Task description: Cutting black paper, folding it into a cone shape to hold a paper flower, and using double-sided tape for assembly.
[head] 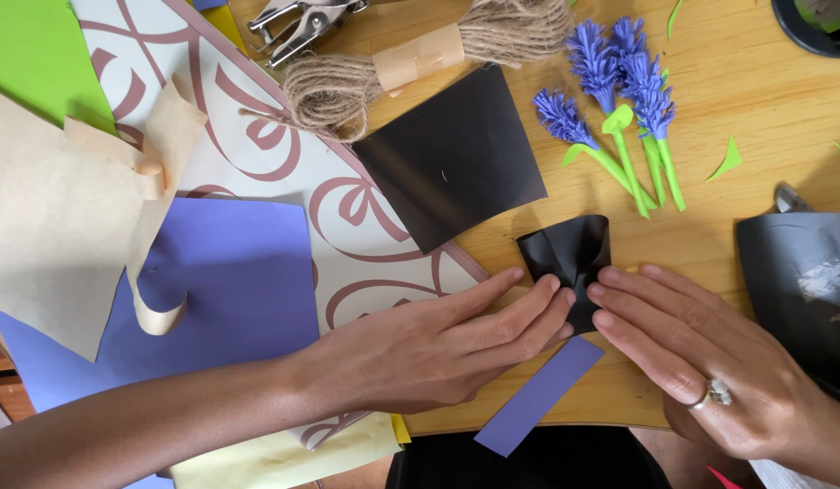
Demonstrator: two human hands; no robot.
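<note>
Both hands are pressing a folded black paper piece (569,258) flat on the bench (755,81): left hand (438,340) and right hand (700,353) meeting fingertip to fingertip, fingers extended, just near of the paper flowers (619,100).

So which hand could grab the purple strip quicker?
Probably the left hand: the purple strip lies just below its fingertips. The right hand is close too, but both press the black paper.
</note>
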